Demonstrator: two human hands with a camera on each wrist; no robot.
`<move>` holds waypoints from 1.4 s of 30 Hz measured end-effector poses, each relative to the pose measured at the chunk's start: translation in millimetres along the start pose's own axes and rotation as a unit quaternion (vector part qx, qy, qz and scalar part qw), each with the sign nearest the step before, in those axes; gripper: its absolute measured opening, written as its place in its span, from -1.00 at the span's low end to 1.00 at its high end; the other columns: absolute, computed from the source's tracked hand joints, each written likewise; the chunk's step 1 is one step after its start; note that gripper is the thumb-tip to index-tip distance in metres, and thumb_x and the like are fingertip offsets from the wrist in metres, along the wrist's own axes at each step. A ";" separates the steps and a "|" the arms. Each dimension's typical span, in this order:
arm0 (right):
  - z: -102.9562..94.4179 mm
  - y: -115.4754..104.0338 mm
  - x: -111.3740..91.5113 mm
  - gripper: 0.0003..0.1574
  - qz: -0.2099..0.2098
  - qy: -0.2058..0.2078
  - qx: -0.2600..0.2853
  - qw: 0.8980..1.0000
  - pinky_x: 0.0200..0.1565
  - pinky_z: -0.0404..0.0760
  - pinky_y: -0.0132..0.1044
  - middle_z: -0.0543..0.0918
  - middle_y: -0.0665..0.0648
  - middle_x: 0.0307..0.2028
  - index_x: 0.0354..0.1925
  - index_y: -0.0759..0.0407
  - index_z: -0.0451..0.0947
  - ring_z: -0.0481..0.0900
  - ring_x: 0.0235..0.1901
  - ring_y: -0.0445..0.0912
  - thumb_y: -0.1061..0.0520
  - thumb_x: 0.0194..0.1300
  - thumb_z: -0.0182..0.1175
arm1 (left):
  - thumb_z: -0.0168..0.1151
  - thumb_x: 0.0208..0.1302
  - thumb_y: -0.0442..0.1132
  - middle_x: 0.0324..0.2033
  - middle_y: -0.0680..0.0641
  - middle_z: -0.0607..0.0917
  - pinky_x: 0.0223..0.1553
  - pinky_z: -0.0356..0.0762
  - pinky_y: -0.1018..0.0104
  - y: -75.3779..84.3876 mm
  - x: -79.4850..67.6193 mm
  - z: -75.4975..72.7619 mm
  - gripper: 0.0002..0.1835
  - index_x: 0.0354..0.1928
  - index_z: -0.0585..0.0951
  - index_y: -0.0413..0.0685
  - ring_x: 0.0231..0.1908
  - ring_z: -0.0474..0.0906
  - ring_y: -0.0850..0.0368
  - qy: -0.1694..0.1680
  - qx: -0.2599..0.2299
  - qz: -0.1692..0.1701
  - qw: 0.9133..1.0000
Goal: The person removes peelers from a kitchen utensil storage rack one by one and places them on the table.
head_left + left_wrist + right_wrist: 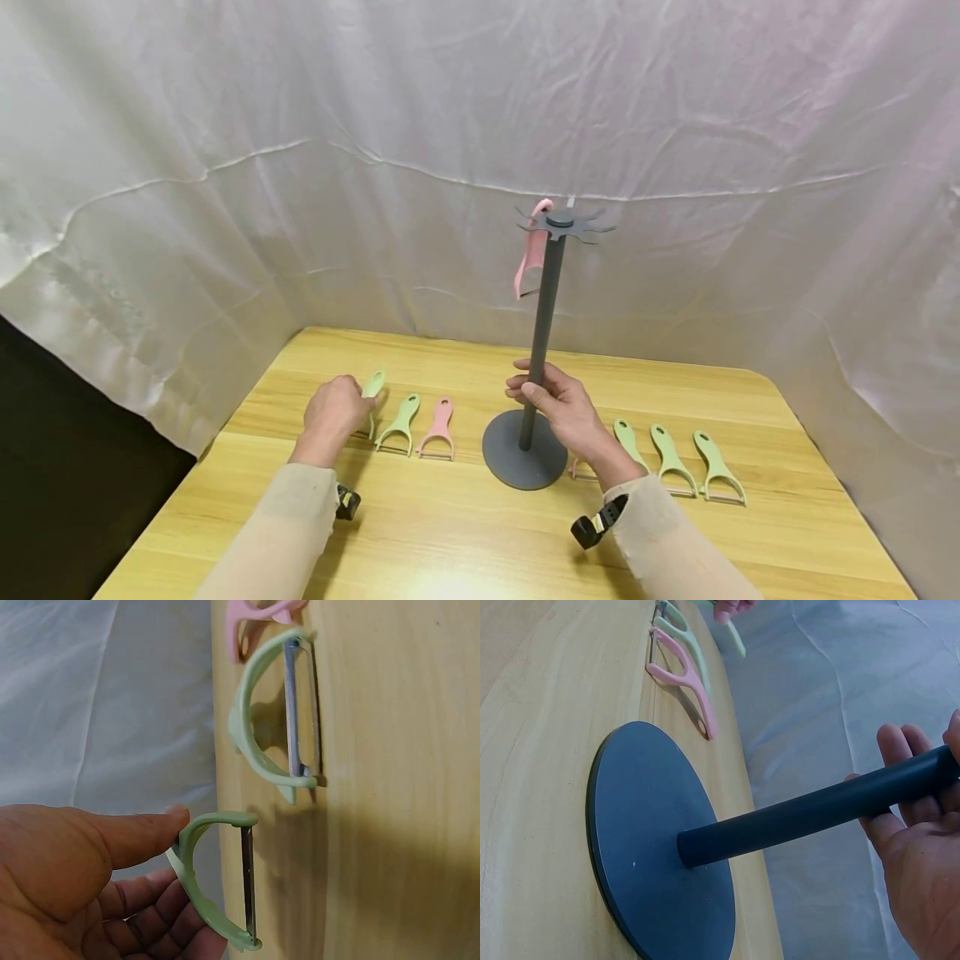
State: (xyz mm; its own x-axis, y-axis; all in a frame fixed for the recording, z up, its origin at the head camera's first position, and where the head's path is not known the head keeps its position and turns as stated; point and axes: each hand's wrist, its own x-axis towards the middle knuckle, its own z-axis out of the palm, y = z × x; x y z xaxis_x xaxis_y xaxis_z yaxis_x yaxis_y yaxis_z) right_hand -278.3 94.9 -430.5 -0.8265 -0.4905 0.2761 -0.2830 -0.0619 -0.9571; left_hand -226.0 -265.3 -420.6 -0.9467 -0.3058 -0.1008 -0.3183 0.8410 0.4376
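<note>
My left hand [333, 417] pinches a light green Y-shaped peeler [196, 891] between thumb and fingers, its blade end towards the table. In the head view that peeler's handle pokes up past my fingers. Right beside it lie another green peeler [399, 425] and a pink peeler [438, 429]. My right hand [566, 412] grips the lower pole of a dark grey stand [546, 321], thumb in front and fingers behind. From a hook at the left of the stand's top hangs a pink peeler [534, 248]. The stand's round base [649, 832] rests on the table.
On the right lie green peelers [716, 467], with a pink peeler [582, 472] mostly hidden behind my right wrist. The wooden table [450, 533] meets a pale hanging cloth [420, 250] at the back and sides. Several hooks [592, 227] spread from the stand's top.
</note>
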 end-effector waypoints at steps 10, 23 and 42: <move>0.4 -0.9 -0.5 -0.51 0.001 0.003 -0.007 1.000 0.22 0.69 -0.13 0.66 0.47 0.13 0.41 0.23 0.46 0.77 0.11 0.06 0.17 0.62 0.15 | 0.36 0.44 0.02 -0.38 -0.12 0.67 -0.46 0.46 0.22 -6.0 4.7 8.9 -0.64 -0.21 0.64 -0.19 -0.42 0.53 0.00 -0.023 0.006 -0.032 0.999; 0.6 -0.6 -0.8 -0.50 0.003 0.005 -0.007 1.000 0.22 0.68 -0.14 0.66 0.47 0.13 0.41 0.23 0.46 0.77 0.11 0.06 0.16 0.61 0.15 | 0.38 0.43 -0.01 -0.44 -0.12 0.63 -0.48 0.44 0.22 -8.2 5.8 14.6 -0.64 -0.18 0.63 -0.22 -0.43 0.52 -0.01 -0.034 0.011 -0.043 0.998; 1.1 -2.7 -1.0 -0.50 0.004 0.005 -0.006 1.000 0.23 0.68 -0.16 0.66 0.46 0.14 0.42 0.21 0.46 0.78 0.07 -0.08 0.15 0.61 0.15 | 0.40 0.42 -0.04 -0.57 -0.04 0.46 -0.55 0.32 0.29 -9.1 6.7 20.8 -0.58 -0.06 0.62 -0.33 -0.57 0.36 0.11 -0.041 0.005 -0.043 0.998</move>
State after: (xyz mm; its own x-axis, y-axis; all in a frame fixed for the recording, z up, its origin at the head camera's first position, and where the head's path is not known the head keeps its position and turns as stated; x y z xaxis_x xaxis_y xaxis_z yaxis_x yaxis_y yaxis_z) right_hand -276.2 94.6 -428.3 -0.8334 -0.4829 0.2687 -0.2815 -0.0474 -0.9584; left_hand -230.5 -265.7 -443.8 -0.9168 -0.3392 -0.2109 -0.3981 0.8183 0.4145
